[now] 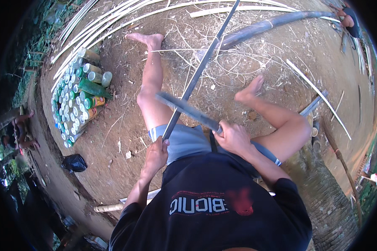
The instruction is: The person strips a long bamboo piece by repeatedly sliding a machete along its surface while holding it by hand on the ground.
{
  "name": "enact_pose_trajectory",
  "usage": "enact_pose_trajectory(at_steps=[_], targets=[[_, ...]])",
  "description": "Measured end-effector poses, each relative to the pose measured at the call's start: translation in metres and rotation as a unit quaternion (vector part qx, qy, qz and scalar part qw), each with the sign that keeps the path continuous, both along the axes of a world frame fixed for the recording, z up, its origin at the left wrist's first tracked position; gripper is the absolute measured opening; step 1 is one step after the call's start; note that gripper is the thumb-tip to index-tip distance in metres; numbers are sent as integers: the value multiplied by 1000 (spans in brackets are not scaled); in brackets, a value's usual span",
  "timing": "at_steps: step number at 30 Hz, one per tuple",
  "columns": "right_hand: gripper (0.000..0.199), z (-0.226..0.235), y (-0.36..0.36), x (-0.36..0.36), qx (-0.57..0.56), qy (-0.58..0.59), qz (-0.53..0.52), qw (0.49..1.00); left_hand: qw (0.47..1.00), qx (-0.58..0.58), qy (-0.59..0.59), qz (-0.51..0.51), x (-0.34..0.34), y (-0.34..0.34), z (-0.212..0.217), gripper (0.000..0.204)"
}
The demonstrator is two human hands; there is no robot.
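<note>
My left hand is closed around the lower end of a long, dark bamboo strip, which slants up and to the right, away from my body. In my right hand is the handle of a machete, my fingers wrapped round it. The grey blade points to the upper left and crosses the strip above my left hand, between my legs. Whether its edge bites into the strip I cannot tell.
Pale bamboo strips lie at the far left, with curled shavings ahead. A thick bamboo pole rests beyond my feet. Stacked bottles and a black bag are left, a log right. Other people appear at both rims.
</note>
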State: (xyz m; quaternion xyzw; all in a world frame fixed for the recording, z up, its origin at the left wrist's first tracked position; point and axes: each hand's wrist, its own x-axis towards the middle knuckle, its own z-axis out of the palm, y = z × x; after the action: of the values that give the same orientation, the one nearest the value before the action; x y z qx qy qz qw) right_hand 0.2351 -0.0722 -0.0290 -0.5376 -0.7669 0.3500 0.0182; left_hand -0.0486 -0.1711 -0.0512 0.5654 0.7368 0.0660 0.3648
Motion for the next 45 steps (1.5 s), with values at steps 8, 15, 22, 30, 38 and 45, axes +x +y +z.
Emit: enact_pose_trajectory(at_steps=[8, 15, 22, 30, 38, 45], targets=[[30, -41, 79, 43, -84, -31, -53, 995, 999, 8, 51, -19, 6, 9, 15, 20], [28, 8, 115, 38, -28, -106, 95, 989, 998, -49, 36, 18, 5, -12, 32, 23], [24, -47, 145, 49, -27, -190, 132, 972, 993, -105, 40, 31, -12, -50, 37, 26], [23, -59, 202, 59, -65, -153, 35, 985, 991, -124, 24, 54, -35, -87, 36, 24], [19, -92, 274, 78, -94, -160, 8, 983, 981, -185, 8, 65, -54, -103, 51, 20], [22, -181, 398, 124, 106, -178, 79, 975, 996, -87, 15, 21, -80, -126, 34, 25]])
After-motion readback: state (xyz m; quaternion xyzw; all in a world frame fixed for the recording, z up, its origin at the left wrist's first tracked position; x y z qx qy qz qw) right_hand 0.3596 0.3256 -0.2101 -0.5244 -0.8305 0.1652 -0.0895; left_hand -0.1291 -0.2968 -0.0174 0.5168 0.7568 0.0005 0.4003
